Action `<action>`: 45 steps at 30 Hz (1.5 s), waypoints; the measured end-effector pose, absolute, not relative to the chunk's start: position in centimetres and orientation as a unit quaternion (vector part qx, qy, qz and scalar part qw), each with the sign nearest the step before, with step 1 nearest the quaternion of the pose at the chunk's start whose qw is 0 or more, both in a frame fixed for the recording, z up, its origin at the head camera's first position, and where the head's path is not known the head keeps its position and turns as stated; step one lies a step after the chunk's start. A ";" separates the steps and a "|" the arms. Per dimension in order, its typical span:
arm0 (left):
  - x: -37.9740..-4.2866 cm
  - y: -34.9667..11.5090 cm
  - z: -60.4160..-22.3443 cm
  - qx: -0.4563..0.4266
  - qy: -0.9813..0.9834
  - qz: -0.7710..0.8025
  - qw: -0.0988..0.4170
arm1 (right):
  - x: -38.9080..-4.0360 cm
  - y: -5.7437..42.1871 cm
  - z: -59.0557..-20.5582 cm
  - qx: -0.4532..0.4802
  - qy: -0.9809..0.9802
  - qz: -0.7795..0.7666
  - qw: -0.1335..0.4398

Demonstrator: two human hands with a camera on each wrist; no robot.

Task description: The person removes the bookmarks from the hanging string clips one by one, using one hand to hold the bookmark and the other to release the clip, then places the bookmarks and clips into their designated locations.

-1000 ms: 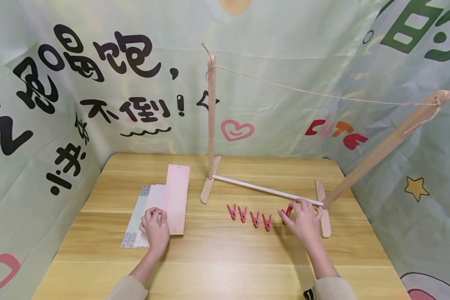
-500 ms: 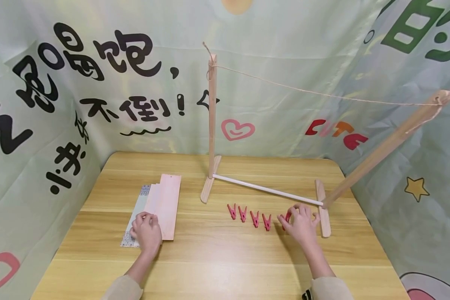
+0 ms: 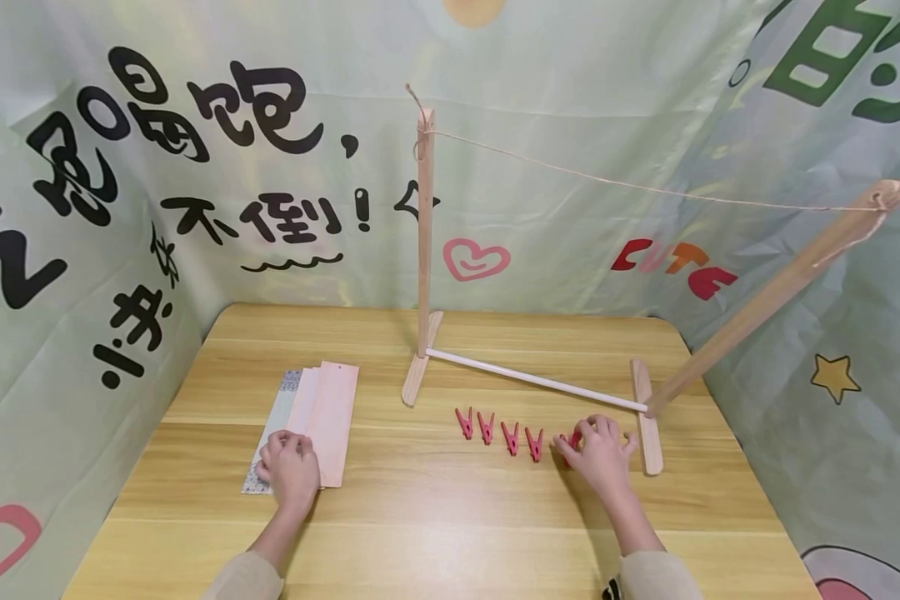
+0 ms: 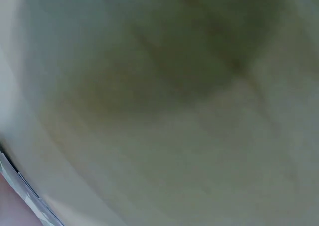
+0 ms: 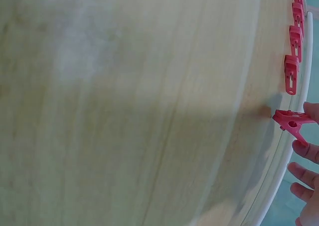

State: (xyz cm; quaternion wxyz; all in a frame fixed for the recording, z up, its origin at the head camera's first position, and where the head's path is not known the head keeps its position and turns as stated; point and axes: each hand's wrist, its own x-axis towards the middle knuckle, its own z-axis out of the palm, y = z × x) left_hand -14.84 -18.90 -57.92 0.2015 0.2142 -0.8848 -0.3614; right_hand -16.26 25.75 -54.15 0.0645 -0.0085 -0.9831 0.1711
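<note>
My right hand [image 3: 603, 458] pinches a small red clothespin [image 5: 289, 120] between thumb and fingertip, just above the table. The other fingers are spread apart. In the head view the same clothespin [image 3: 572, 444] is partly covered by the hand. To its left lie several matching clothespins [image 3: 511, 437] in a row. On the left side, my left hand [image 3: 292, 471] rests with bent fingers on a fanned stack of paper strips. The top strip is a pink paper strip [image 3: 336, 425]; a patterned pale blue strip [image 3: 264, 442] shows underneath. The fingertips are hidden, and the left wrist view is blurred.
Behind the clothespins stands a wooden frame with a left post [image 3: 425, 233], a leaning right post [image 3: 780, 292] and a white rod [image 3: 532, 379] low between them. A thin string [image 3: 607, 181] joins the post tops. Printed cloth [image 3: 330, 283] surrounds the wooden table [image 3: 450, 525].
The pink strip has slid left and toward me, closer over the other strips, along with my left hand. My right hand has come slightly nearer me, with the clothespin still pinched.
</note>
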 end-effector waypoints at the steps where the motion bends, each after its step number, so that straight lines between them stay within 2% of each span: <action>1: -14.8 -19.0 -58.0 0.215 -0.887 -0.359 0.197 | -16.2 25.7 -54.2 -0.010 -0.983 0.172 0.063; 45: -15.0 -20.5 -58.2 0.200 -0.941 -0.234 0.141 | -16.6 24.8 -55.2 -0.057 -0.992 0.111 -0.021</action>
